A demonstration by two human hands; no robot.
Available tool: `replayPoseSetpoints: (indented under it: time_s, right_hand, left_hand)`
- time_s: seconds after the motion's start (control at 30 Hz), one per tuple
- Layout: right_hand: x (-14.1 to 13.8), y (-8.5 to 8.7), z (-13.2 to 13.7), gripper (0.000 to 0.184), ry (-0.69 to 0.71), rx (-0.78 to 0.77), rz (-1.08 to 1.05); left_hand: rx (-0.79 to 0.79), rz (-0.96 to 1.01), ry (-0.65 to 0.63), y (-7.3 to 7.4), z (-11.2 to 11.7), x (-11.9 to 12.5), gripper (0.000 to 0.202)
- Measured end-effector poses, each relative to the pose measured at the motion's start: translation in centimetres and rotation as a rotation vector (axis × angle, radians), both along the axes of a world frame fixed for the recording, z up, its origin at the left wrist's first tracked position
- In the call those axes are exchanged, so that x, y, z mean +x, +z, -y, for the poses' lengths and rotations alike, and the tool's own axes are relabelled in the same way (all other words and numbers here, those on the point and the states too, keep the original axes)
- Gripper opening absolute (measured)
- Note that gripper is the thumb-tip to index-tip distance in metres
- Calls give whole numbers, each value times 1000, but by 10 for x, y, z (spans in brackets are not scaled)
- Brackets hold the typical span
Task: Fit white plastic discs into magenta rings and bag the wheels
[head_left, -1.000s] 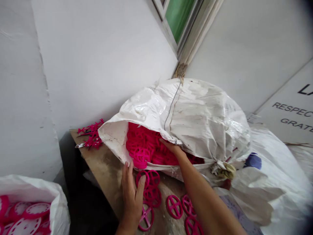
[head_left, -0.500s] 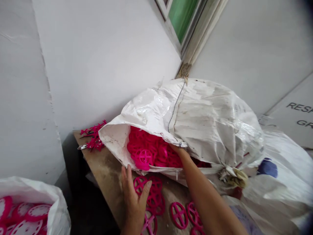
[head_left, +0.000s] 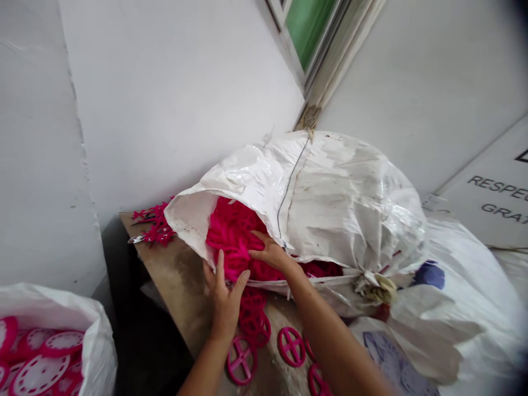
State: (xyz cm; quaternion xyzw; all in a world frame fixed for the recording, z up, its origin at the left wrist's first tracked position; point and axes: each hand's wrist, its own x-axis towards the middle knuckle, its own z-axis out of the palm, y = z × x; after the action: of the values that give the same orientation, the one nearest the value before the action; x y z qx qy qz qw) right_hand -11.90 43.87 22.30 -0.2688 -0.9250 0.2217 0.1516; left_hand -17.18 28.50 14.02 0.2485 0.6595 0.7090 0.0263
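Observation:
A white woven sack lies on its side on a wooden board, its mouth full of magenta plastic wheels in a tangled heap. My right hand rests on that heap, fingers spread, just under the sack's upper flap. My left hand sits at the sack's lower lip, fingers apart against the pink pieces. Neither hand visibly grips anything. Below them, several loose magenta wheels lie flat on the board, partly hidden by my forearms.
Pink plastic runners lie at the board's far corner against the wall. A second sack of pink-rimmed white discs stands at lower left. Another white sack bulges at right, beside a lettered sign. The board's left edge drops into dark space.
My left hand has risen from the wheels on the board to the sack's lip. My right hand has moved left onto the heap, and the wheel lying on top has gone from view.

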Motion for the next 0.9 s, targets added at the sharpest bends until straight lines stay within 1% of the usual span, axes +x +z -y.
replayPoseSetpoints:
  time_s: [0.07, 0.2, 0.3, 0.4, 0.5, 0.57, 0.63, 0.73, 0.77, 0.83, 0.9]
  right_hand:
    - [8, -2, 18, 67, 22, 90, 23]
    - [26, -8, 53, 62, -58, 312, 61]
    - [48, -15, 76, 59, -82, 462, 53]
    - [77, -29, 94, 53, -70, 594, -36]
    - [114, -50, 106, 45, -105, 670, -188]
    - [140, -65, 110, 44, -180, 664, -255]
    - [167, -79, 110, 45, -271, 625, -272]
    - [200, -91, 108, 50, -441, 526, -198]
    - [209, -92, 107, 50, -507, 481, -153]
    - [221, -89, 109, 50, -612, 397, -70]
    - [228, -80, 117, 53, -652, 377, -22]
  left_hand:
    - [10, -32, -10, -1, 1, 10, 69]
    - [-4, 4, -9, -8, 4, 35, 69]
    - [-9, 35, -63, -14, 5, 53, 62]
    - [2, -4, -111, -21, 6, 72, 50]
    - [-41, -102, -174, -28, 7, 92, 45]
    - [-93, -213, -270, -31, 9, 106, 44]
    - [-167, -332, -385, -31, 10, 118, 43]
    - [-269, -510, -480, -26, 6, 129, 44]
    - [-279, -565, -499, -23, 3, 130, 46]
    - [-277, -644, -526, -18, -4, 131, 51]
    - [-278, -675, -543, -12, -10, 129, 53]
